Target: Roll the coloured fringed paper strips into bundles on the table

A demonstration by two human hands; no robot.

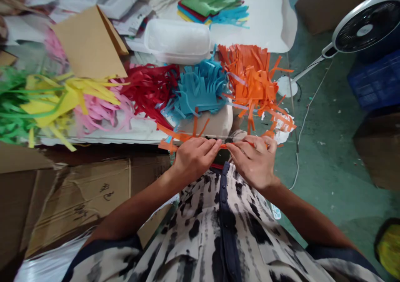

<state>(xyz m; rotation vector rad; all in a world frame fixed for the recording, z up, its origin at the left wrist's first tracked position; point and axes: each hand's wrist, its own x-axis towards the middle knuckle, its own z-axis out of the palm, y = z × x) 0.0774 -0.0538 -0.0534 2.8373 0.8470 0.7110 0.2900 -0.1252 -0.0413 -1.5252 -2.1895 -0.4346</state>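
Observation:
My left hand (194,157) and my right hand (253,159) meet close in front of my chest, both with fingers pinched together. Between them runs a thin orange paper strip (183,137), which sticks out to the left of my left hand with other orange strips. Just beyond my hands lie piles of fringed cut paper: orange (254,82), blue (200,90), red (150,88), pink (100,111), yellow (71,96) and green (12,107).
A white plastic lidded box (178,40) sits behind the piles, with a brown card sheet (87,44) to its left. More coloured paper (215,1) lies farther back. Flattened cardboard (81,194) is at my left. A white fan (365,26) stands on the green floor at right.

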